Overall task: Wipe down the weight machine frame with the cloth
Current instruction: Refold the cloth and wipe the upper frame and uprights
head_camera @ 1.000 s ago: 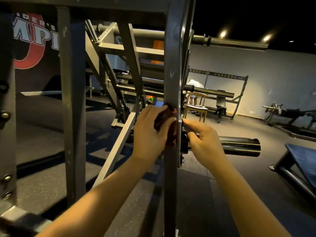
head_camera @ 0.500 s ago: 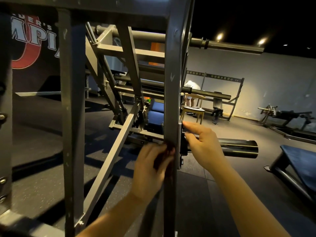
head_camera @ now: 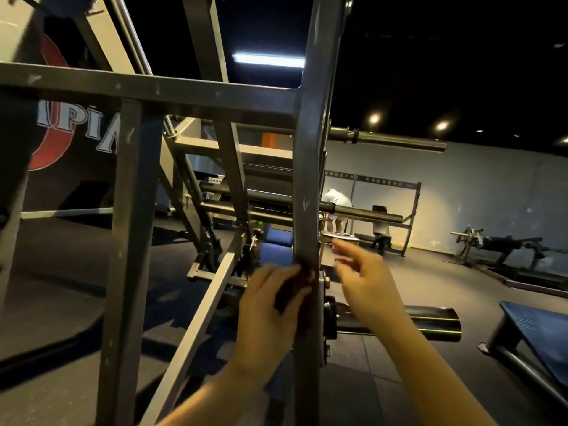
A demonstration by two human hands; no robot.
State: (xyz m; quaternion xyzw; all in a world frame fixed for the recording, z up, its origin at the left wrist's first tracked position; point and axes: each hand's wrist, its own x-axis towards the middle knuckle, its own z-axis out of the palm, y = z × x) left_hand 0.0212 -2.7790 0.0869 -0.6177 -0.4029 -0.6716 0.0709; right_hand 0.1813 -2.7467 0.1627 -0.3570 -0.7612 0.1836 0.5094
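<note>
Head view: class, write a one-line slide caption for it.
Left hand grips a dark cloth against the weight machine's grey upright while the right hand hovers open beside it.

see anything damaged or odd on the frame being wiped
Only wear: a pale scratch on the upright post above the cloth, and chipped paint on the crossbeam. Nothing askew or spilled.

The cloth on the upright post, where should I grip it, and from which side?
Grip the cloth by its bunched middle, from the left, as the left hand does, fingers wrapping it round the post. The post is narrow and upright, and a bolted plate and peg crowd its right side.
</note>
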